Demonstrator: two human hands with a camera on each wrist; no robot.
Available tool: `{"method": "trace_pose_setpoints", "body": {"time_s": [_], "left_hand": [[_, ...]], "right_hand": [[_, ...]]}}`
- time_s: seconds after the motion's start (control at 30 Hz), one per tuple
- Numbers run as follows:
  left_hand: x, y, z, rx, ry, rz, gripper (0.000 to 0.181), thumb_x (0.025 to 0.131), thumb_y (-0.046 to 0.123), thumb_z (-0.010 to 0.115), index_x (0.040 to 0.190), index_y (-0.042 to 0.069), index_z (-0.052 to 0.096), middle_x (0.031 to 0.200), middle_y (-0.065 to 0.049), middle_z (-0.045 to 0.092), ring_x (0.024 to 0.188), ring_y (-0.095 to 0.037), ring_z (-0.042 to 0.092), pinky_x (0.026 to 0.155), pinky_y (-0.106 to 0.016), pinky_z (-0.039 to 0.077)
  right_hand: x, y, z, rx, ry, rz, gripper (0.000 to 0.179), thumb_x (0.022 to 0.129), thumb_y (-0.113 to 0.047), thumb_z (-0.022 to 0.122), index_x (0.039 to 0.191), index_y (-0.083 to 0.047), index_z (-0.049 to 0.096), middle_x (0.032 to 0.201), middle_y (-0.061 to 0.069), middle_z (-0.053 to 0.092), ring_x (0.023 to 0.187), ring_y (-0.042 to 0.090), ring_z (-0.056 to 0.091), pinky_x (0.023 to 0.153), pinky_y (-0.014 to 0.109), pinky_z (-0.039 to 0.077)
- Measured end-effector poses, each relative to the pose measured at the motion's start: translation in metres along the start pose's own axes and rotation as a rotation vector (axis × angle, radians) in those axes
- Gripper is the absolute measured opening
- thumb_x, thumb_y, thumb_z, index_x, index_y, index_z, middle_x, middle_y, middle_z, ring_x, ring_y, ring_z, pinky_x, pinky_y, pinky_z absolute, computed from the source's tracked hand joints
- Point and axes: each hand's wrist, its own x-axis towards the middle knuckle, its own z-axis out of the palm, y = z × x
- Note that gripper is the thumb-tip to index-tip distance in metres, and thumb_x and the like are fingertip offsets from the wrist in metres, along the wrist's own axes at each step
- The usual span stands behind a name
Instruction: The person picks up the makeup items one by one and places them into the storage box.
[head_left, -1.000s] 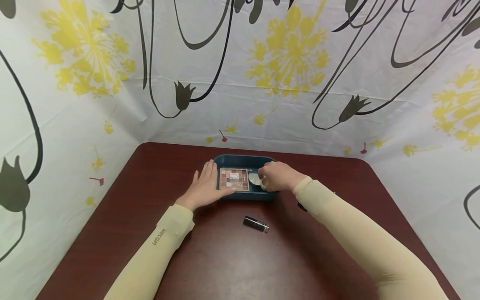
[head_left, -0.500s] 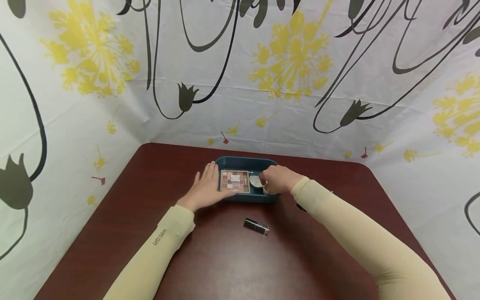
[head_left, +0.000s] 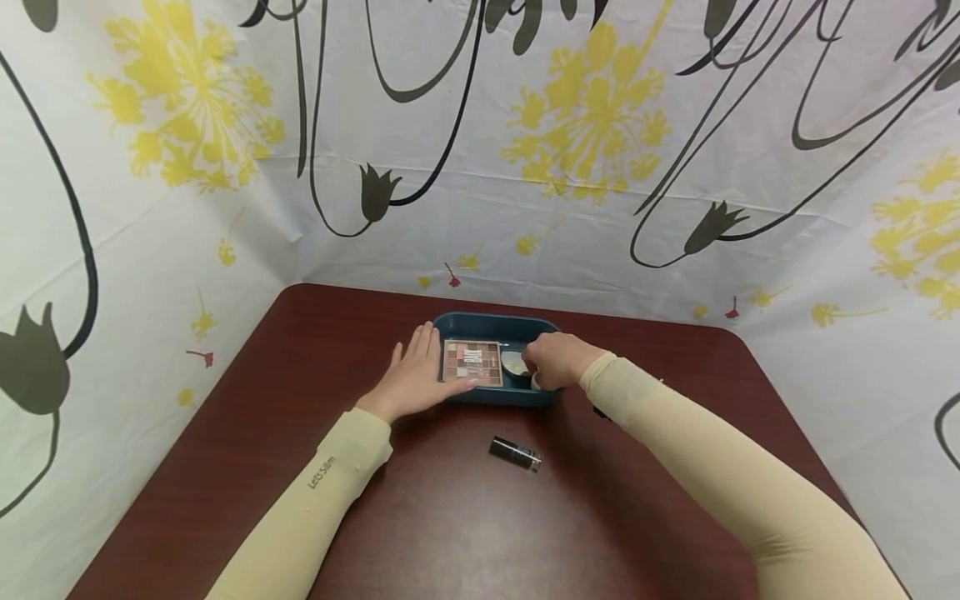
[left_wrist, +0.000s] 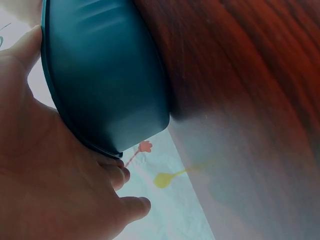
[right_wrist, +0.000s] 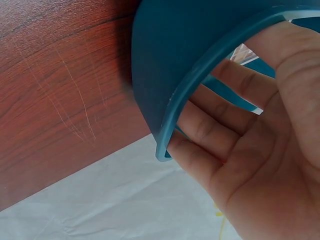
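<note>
A blue oval tray (head_left: 495, 398) stands toward the back of the dark red table. My left hand (head_left: 408, 375) rests against its left end, fingers straight and thumb along the front rim; the tray's outer wall (left_wrist: 105, 75) shows beside this hand in the left wrist view. Inside the tray lie an eyeshadow palette (head_left: 472, 364) on the left and a round, pale-topped container (head_left: 514, 363) beside it. My right hand (head_left: 557, 361) reaches over the right end, its bent fingers (right_wrist: 205, 125) inside the tray. Their tips are hidden, so whether they hold anything cannot be told.
A black tube with a clear end (head_left: 514, 454), lipstick-like, lies on the table (head_left: 450, 517) in front of the tray. A small dark object (head_left: 602, 412) is partly covered by the right forearm. White patterned cloth (head_left: 480, 200) hangs behind and at both sides.
My right hand has shifted slightly lower and right at the tray's right end. The left hand keeps its place on the tray. The whole head view has moved a little.
</note>
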Motion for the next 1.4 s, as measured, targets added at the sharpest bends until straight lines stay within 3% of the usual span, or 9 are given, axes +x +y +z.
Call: {"method": "trace_pose_setpoints", "body": {"time_s": [0.27, 0.77, 1.03, 1.27, 1.4], "left_hand": [[0.002, 0.001, 0.002, 0.006, 0.0, 0.001, 0.121, 0.083, 0.082, 0.052, 0.161, 0.001, 0.006, 0.168, -0.015, -0.003, 0.154, -0.027, -0.004, 0.119, -0.057, 0.002], [0.006, 0.001, 0.005, 0.016, -0.005, 0.002, 0.124, 0.081, 0.085, 0.05, 0.161, 0.002, 0.005, 0.168, -0.012, -0.005, 0.154, -0.026, -0.004, 0.119, -0.057, 0.003], [0.004, 0.001, 0.004, 0.014, 0.003, 0.009, 0.121, 0.083, 0.081, 0.054, 0.16, 0.0, 0.008, 0.168, -0.015, -0.002, 0.154, -0.029, -0.002, 0.118, -0.06, 0.005], [0.003, -0.001, 0.003, 0.015, -0.003, 0.009, 0.123, 0.081, 0.087, 0.047, 0.16, 0.001, 0.007, 0.168, -0.014, -0.004, 0.154, -0.027, -0.004, 0.119, -0.058, 0.004], [0.004, -0.002, 0.003, 0.016, 0.008, 0.011, 0.125, 0.08, 0.089, 0.045, 0.16, 0.0, 0.008, 0.168, -0.016, -0.001, 0.154, -0.028, -0.003, 0.119, -0.059, 0.005]], "right_hand": [[0.001, 0.003, 0.007, -0.007, 0.015, -0.008, 0.009, 0.09, -0.015, 0.075, 0.097, -0.012, 0.07, 0.079, -0.004, 0.061, 0.069, 0.015, 0.057, 0.066, 0.036, 0.052], [0.002, 0.004, 0.012, 0.005, 0.033, 0.002, 0.015, 0.09, -0.017, 0.077, 0.103, -0.012, 0.071, 0.082, -0.004, 0.063, 0.072, 0.014, 0.058, 0.068, 0.035, 0.053], [0.0, 0.005, 0.011, 0.031, 0.051, -0.009, 0.011, 0.09, -0.019, 0.076, 0.099, -0.014, 0.073, 0.086, -0.006, 0.065, 0.071, 0.012, 0.058, 0.067, 0.034, 0.053], [-0.006, 0.007, 0.003, 0.109, 0.074, -0.045, 0.018, 0.088, -0.018, 0.077, 0.104, -0.011, 0.075, 0.078, -0.004, 0.066, 0.064, 0.013, 0.059, 0.065, 0.036, 0.053], [-0.006, 0.008, -0.001, 0.098, 0.121, -0.057, 0.024, 0.086, -0.021, 0.079, 0.107, -0.01, 0.075, 0.088, 0.0, 0.069, 0.069, 0.013, 0.059, 0.068, 0.037, 0.053]]}}
